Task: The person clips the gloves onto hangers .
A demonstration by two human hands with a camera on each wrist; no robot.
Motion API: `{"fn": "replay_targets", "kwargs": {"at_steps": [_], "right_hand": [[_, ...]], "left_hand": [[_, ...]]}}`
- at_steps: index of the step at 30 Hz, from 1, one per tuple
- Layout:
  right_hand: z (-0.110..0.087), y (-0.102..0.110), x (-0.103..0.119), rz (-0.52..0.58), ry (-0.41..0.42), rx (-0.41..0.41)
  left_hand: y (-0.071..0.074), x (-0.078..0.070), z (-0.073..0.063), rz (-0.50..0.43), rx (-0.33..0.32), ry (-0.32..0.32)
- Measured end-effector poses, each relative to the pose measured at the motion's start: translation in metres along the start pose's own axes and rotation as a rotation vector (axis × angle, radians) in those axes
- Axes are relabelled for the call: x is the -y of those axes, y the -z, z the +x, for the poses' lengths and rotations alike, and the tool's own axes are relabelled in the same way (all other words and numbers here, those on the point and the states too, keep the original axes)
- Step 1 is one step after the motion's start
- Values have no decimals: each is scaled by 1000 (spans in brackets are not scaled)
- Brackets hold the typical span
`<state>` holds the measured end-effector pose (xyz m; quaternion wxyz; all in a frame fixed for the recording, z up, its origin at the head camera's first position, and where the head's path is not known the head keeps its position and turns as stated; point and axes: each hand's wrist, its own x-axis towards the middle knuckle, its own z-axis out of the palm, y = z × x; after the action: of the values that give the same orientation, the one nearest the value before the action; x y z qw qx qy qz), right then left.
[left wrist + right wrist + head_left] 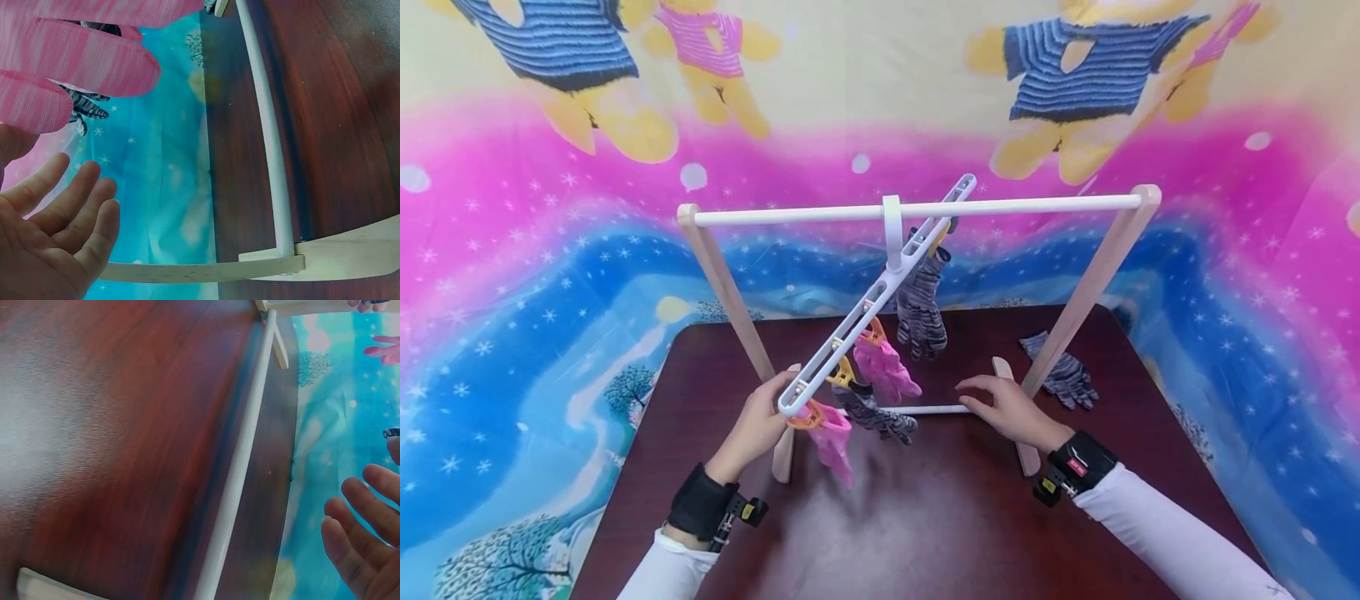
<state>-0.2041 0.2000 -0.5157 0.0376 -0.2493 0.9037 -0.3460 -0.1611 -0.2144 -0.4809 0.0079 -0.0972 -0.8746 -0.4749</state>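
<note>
A white clip hanger [876, 292] hangs aslant by its hook from the white top rod of a wooden rack. Orange and yellow clips on it hold a pink glove [831, 446] at the near end, a grey-black striped glove [876, 415], another pink glove [886, 367] and a striped glove [922, 308] farther back. My left hand [760, 425] is at the hanger's near end, fingers relaxed, beside the pink glove; whether it touches is unclear. My right hand [1011, 408] hovers near the lower rod with loosely bent fingers, holding nothing.
Another striped glove [1067, 375] lies on the dark red table [925, 533], behind the rack's right leg [1086, 292]. The left leg [726, 287] and lower white rod [936, 409] flank the hanging gloves. A patterned cloth [820, 158] surrounds the table's back and sides.
</note>
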Motion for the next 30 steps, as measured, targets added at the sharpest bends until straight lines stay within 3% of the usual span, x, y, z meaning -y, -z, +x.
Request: {"fn": "replay_targets", "kwargs": {"at_steps": [16,22,30], "right_hand": [[-23,-13,3,32,45,-48],[-29,-17,4,47,36,-42],[-36,-24,2,-20,64,-58]], "left_hand": [[-12,22,-21,-68,-29,-37],[-14,28,-28,-48,-50,-23],[-20,31,-41,9,-69,31]]}}
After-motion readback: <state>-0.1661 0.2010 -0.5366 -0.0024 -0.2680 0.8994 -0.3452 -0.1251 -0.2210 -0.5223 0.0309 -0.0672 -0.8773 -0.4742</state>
